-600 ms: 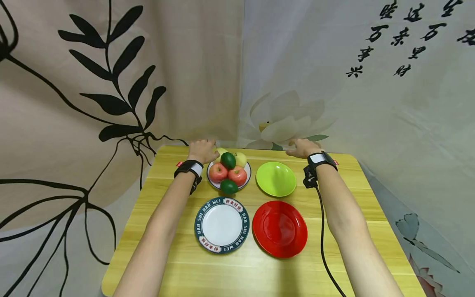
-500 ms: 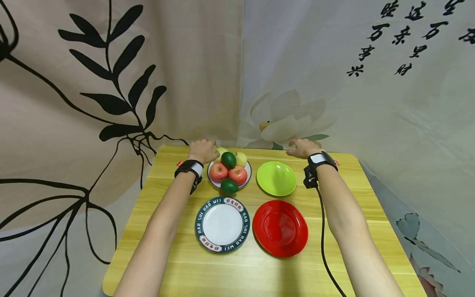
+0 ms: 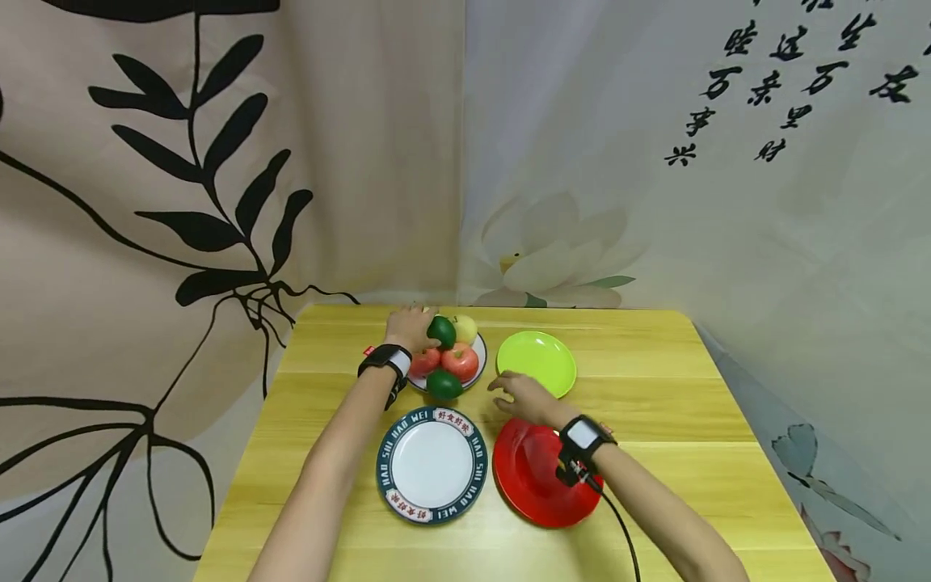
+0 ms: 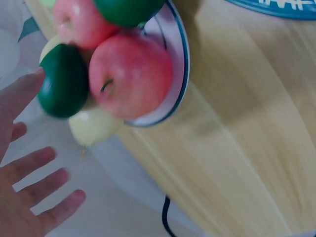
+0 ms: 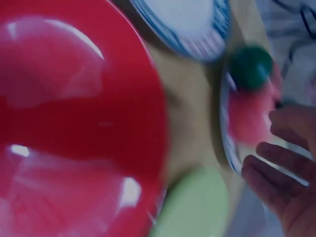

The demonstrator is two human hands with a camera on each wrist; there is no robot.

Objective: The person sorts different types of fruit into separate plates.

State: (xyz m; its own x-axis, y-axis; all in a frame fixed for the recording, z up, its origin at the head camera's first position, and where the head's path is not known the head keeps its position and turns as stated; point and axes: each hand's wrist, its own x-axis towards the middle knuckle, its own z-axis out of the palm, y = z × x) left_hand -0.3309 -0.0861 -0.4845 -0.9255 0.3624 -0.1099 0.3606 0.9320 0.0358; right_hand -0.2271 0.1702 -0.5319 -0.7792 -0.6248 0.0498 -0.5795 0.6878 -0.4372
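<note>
My left hand (image 3: 410,330) is at the left side of a white blue-rimmed plate (image 4: 183,74) heaped with fruit. In the left wrist view its fingers are spread, and the thumb tip overlaps the upper dark green oval fruit (image 4: 63,83). Red apples (image 3: 461,362) and pale yellow fruit (image 3: 465,328) lie around that one, with a second dark green fruit (image 3: 444,385) at the front. Relaxed and holding nothing, my right hand (image 3: 532,398) hovers between the lime-green plate (image 3: 538,358) and the red plate (image 3: 541,481), fingers pointing toward the fruit.
A white plate with a dark blue lettered rim (image 3: 389,465) sits in front of the fruit, left of the red plate. All stand on a wooden table (image 3: 655,388) against a printed curtain. A black cable (image 3: 624,529) trails from the right wrist.
My right hand has come from the table's far right edge toward the middle, over the plates. The left hand has shifted right, nearer the upper green fruit. The head view has tilted slightly up.
</note>
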